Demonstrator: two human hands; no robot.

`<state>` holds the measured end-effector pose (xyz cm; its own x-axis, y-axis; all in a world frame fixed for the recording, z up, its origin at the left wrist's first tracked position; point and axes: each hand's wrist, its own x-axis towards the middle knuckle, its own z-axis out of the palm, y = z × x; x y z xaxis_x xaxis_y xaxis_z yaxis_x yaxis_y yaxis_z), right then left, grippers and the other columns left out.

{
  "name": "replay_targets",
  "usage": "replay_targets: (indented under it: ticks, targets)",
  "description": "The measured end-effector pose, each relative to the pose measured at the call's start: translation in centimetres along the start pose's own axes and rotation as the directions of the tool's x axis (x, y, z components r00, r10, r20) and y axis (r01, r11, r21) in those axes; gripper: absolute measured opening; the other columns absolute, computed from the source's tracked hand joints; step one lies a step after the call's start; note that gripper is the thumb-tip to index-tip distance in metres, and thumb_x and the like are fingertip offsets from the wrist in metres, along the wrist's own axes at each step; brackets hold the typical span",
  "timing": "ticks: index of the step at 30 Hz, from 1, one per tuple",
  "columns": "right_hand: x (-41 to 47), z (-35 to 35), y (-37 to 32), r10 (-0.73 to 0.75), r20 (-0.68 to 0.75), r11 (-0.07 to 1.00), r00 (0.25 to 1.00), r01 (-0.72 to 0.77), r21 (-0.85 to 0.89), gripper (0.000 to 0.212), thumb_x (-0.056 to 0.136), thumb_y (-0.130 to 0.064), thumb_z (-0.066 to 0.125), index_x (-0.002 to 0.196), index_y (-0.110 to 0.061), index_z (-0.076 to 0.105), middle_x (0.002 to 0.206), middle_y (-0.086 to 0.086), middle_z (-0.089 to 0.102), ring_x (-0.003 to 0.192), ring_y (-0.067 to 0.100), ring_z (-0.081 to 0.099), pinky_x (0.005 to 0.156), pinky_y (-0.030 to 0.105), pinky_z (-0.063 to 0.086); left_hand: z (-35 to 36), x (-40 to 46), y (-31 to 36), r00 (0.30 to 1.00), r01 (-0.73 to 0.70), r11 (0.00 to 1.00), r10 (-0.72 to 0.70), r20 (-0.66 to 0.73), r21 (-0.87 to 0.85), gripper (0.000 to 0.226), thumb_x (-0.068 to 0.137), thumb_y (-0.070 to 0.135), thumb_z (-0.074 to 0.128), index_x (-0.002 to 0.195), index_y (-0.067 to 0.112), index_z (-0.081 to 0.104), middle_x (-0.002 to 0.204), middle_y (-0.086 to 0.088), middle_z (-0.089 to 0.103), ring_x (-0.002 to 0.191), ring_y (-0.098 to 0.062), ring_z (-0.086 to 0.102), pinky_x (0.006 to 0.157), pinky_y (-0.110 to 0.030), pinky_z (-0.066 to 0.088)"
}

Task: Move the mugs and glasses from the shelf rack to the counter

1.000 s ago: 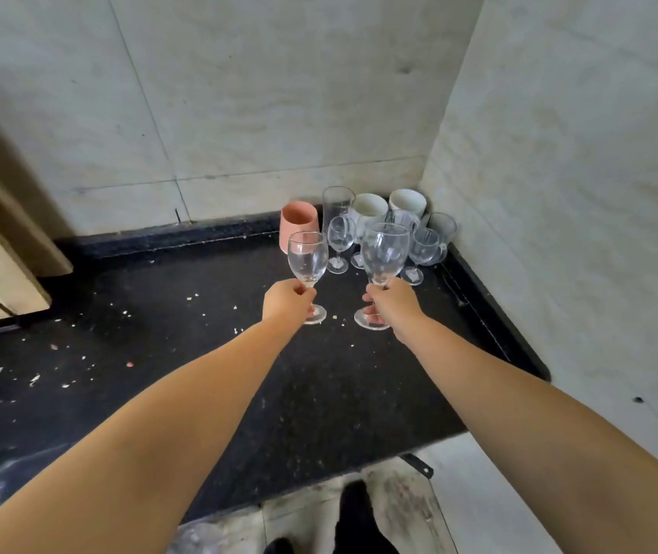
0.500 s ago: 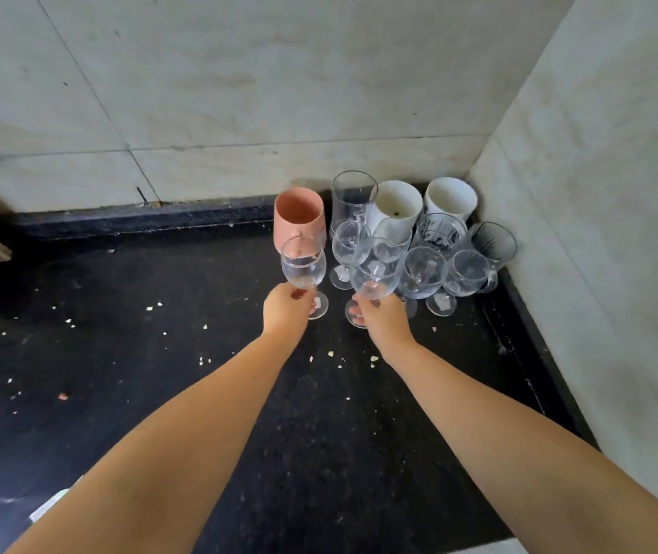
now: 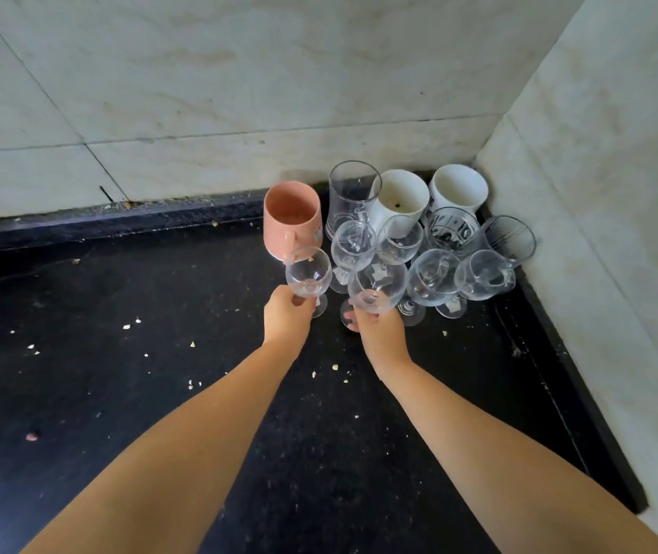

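As both stems were pinched, left hand [image 3: 288,315] round small wine glass [image 3: 308,273], right hand [image 3: 379,329] round larger wine glass [image 3: 377,285], over counter [image 3: 159,393] beside crowded corner cluster: judged light, slick, fragile; best gripped low on stem.

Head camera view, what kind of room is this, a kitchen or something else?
Most likely a home kitchen corner. A black stone counter meets pale tiled walls, and mugs, like the pink mug, and stemmed glasses cluster in the corner. Both hands hold wine glasses.
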<state>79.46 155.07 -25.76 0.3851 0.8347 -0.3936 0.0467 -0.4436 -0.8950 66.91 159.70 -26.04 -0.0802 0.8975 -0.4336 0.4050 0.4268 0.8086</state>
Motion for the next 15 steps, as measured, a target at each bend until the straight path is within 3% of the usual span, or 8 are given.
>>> replay_targets:
  ticks: [5, 9, 13, 15]
  targets:
    - [-0.1, 0.0, -0.1, -0.001, -0.010, 1.000, 1.000, 0.001, 0.012, 0.020, 0.097, -0.011, 0.049, 0.113, -0.008, 0.059, 0.087, -0.009, 0.061, 0.078, 0.004, 0.062, 0.075, 0.021, 0.054, 0.2, 0.0, -0.3, 0.999, -0.031, 1.000, 0.031, 0.008, 0.002, 0.015, 0.091, 0.022, 0.056, 0.095, 0.008, 0.059, 0.092, -0.007, 0.066, 0.079, -0.016, 0.057, 0.057, -0.019, 0.040]
    - [-0.6, 0.0, 0.2, 0.001, -0.003, 1.000, 1.000, -0.001, 0.015, 0.020, 0.097, -0.013, 0.049, 0.113, -0.009, 0.060, 0.083, -0.009, 0.062, 0.075, 0.004, 0.061, 0.067, 0.011, 0.053, 0.3, -0.3, -0.4, 1.000, -0.024, 1.000, 0.024, 0.005, 0.002, 0.023, 0.092, 0.023, 0.056, 0.109, 0.008, 0.059, 0.107, -0.008, 0.064, 0.092, -0.016, 0.059, 0.073, -0.024, 0.043]
    - [-0.6, -0.2, 0.0, 0.015, 0.013, 0.999, 1.000, -0.016, 0.047, 0.016, 0.097, -0.016, 0.050, 0.110, -0.016, 0.059, 0.083, -0.011, 0.062, 0.077, 0.007, 0.062, 0.081, 0.027, 0.054, 0.4, -0.4, -0.5, 1.000, -0.013, 1.000, 0.013, 0.014, 0.002, 0.022, 0.093, 0.024, 0.056, 0.109, 0.010, 0.059, 0.114, -0.009, 0.064, 0.100, -0.020, 0.062, 0.079, -0.028, 0.047]
    - [-1.0, -0.1, -0.1, -0.002, 0.021, 0.999, 1.000, 0.001, 0.038, 0.011, 0.096, -0.015, 0.051, 0.103, -0.022, 0.055, 0.089, -0.006, 0.063, 0.080, 0.007, 0.062, 0.072, 0.021, 0.055, 0.4, -0.5, -0.4, 1.000, -0.009, 1.000, 0.010, 0.030, -0.012, 0.023, 0.093, 0.024, 0.056, 0.111, 0.011, 0.058, 0.118, -0.009, 0.063, 0.103, -0.023, 0.064, 0.087, -0.033, 0.053]
